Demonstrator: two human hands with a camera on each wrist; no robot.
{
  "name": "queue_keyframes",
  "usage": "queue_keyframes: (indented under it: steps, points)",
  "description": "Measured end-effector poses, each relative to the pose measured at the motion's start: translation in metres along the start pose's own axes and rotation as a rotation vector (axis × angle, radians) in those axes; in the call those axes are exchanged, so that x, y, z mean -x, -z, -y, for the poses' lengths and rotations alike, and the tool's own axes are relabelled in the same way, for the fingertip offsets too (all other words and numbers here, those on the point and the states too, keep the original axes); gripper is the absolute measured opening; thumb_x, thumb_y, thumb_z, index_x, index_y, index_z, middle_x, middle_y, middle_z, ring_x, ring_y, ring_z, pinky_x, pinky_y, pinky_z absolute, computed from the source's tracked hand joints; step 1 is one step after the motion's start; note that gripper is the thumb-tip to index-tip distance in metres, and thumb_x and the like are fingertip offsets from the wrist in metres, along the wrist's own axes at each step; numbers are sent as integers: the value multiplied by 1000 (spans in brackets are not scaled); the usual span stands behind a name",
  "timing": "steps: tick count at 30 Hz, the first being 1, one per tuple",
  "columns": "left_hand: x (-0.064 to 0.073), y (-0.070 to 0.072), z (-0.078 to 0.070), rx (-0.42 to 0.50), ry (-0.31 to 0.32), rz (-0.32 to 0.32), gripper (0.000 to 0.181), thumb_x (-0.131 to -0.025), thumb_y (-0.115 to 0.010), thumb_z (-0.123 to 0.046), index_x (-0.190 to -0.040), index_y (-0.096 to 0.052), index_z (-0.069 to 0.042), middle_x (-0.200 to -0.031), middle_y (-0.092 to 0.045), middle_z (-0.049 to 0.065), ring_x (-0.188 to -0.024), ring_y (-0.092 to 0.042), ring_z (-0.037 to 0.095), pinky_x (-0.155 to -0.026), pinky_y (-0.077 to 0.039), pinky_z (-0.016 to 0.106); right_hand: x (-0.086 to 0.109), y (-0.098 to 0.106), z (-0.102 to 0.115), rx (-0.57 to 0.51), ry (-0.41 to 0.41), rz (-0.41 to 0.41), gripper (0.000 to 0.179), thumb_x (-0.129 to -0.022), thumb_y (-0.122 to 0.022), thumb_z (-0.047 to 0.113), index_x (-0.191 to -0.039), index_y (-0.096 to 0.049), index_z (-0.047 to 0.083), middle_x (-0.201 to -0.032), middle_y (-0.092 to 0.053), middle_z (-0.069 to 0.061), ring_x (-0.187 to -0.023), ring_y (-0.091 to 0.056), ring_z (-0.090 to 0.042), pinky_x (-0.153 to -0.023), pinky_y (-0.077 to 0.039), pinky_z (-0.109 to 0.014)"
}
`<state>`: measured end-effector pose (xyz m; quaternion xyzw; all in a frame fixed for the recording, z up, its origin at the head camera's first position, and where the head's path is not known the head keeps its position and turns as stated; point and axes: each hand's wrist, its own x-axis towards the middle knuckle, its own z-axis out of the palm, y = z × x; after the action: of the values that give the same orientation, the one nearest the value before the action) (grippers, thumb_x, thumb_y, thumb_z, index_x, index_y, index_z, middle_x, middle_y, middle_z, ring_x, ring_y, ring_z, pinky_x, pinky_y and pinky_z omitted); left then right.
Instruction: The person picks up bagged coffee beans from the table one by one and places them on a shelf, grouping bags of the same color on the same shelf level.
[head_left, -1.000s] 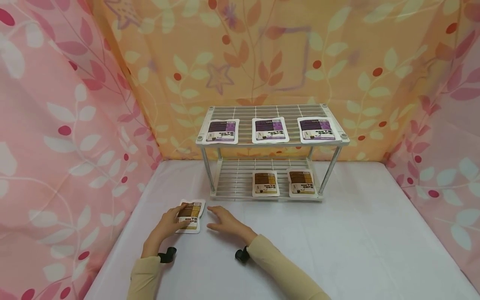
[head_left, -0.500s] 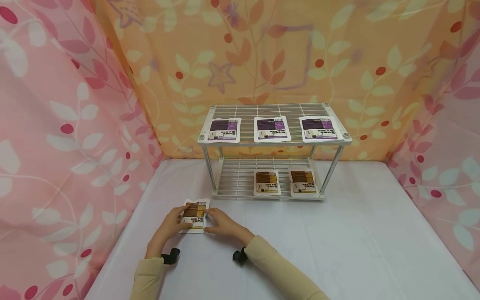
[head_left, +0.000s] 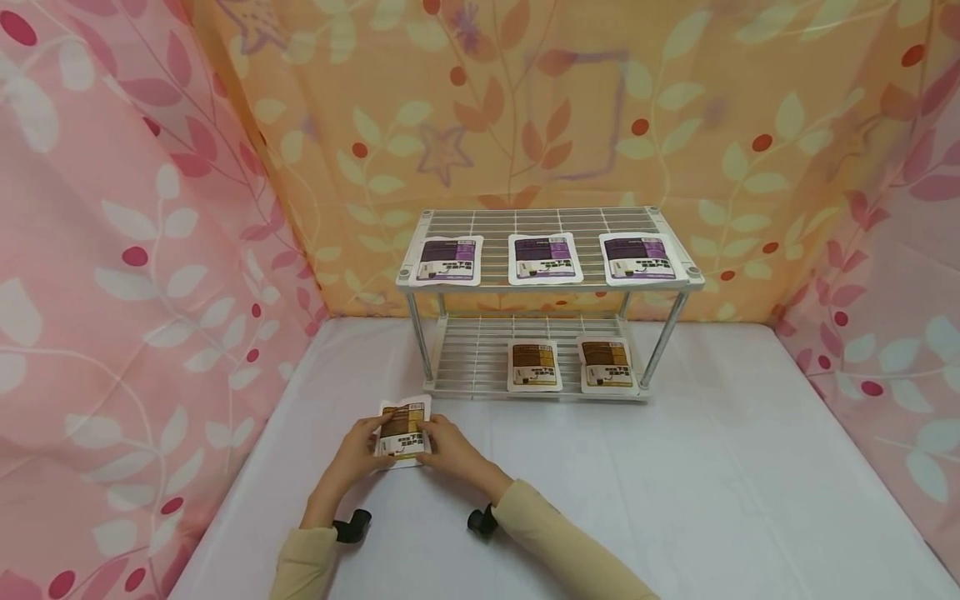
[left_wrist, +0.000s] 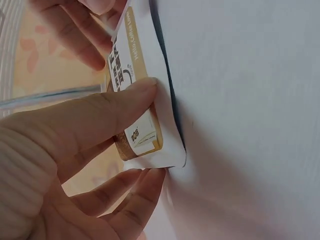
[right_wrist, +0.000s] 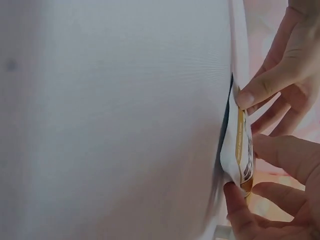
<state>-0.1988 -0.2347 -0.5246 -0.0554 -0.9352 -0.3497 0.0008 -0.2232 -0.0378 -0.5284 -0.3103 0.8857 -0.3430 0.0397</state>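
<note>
A flat white coffee pouch (head_left: pixel 405 423) with a brown and gold label sits near the left front of the rack, just off the white tabletop or tilted on it. My left hand (head_left: pixel 356 452) grips its left side; in the left wrist view the thumb lies over the label and fingers curl at the pouch's edge (left_wrist: pixel 172 150). From the other side my right hand (head_left: pixel 459 450) holds the right edge, its thumb and fingers around the pouch (right_wrist: pixel 230 145) in the right wrist view. The pouch's underside is mostly hidden.
Behind stands a two-tier white wire rack (head_left: pixel 472 367). Three purple-labelled pouches (head_left: pixel 543 258) lie along its upper shelf. Two brown-labelled pouches (head_left: pixel 534 367) (head_left: pixel 607 365) lie on the lower shelf, at its middle and right. Patterned fabric walls (head_left: pixel 360 275) surround the white table (head_left: pixel 712 467).
My right hand has come left onto the pouch and now grips its right edge. Both hands and the pouch have shifted slightly right. Pouches on the rack are unmoved.
</note>
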Motion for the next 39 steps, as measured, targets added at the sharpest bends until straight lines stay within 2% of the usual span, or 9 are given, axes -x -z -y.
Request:
queue_keyframes:
  steps: [4,7,13,17,20,25,27,33,39]
  points:
    - [2,-3,-7,17,-14,-12,78,-63,-81,0,-133,-47,1,-125,-48,26,-101,-54,37,-86,-48,48,3,4,1,43,2,-20,57,-75,-76,14,-125,-54,-4,-124,-54,-22,-110,-55,-28,-93,-47,-33]
    - [2,-6,-11,15,-24,-2,80,-62,-82,0,-133,-46,1,-126,-47,27,-102,-54,38,-87,-47,49,8,7,1,20,-16,-20,58,-75,-76,12,-125,-54,-5,-126,-52,-23,-114,-54,-30,-96,-46,-36]
    - [2,-12,-20,9,-27,28,84,-62,-83,-3,-136,-44,-1,-130,-43,27,-109,-50,39,-92,-44,52,18,17,2,-47,-53,-14,61,-73,-77,10,-126,-52,-7,-129,-47,-27,-114,-52,-34,-93,-47,-39]
    - [2,-16,-27,24,-38,34,90,-60,-85,-5,-138,-40,-2,-134,-39,30,-116,-42,44,-95,-39,57,23,24,0,-106,-74,-16,65,-73,-77,12,-129,-49,-6,-132,-42,-28,-110,-53,-33,-87,-51,-34]
    - [1,-21,-34,36,-56,21,92,-59,-85,-4,-138,-40,-1,-134,-37,32,-119,-37,47,-95,-37,59,26,28,-3,-120,-97,-28,70,-72,-79,13,-132,-47,-5,-133,-40,-26,-106,-53,-30,-83,-51,-30]
    - [-3,-29,-43,47,-78,-15,92,-57,-85,-3,-138,-41,-1,-134,-38,31,-118,-38,46,-95,-40,57,30,34,-10,-87,-139,-66,74,-68,-80,10,-132,-46,-4,-132,-40,-26,-112,-50,-33,-90,-48,-39]
    - [-5,-32,-47,55,-79,-24,92,-58,-85,-3,-138,-41,-1,-135,-38,30,-119,-38,46,-95,-40,56,32,36,-13,-74,-145,-86,74,-67,-80,9,-132,-47,-5,-130,-41,-26,-114,-48,-35,-93,-46,-43]
    - [-9,-38,-58,85,-97,-56,89,-59,-84,-1,-137,-42,-1,-137,-36,30,-120,-38,46,-94,-42,54,35,45,-18,-59,-149,-131,71,-68,-79,6,-130,-48,-5,-128,-43,-26,-111,-49,-35,-90,-47,-44]
    - [-15,-44,-67,85,-146,-68,83,-60,-82,1,-135,-45,1,-138,-36,27,-124,-35,45,-98,-39,54,41,54,-24,-41,-148,-168,70,-67,-77,4,-130,-48,-5,-130,-42,-27,-113,-49,-39,-91,-46,-47]
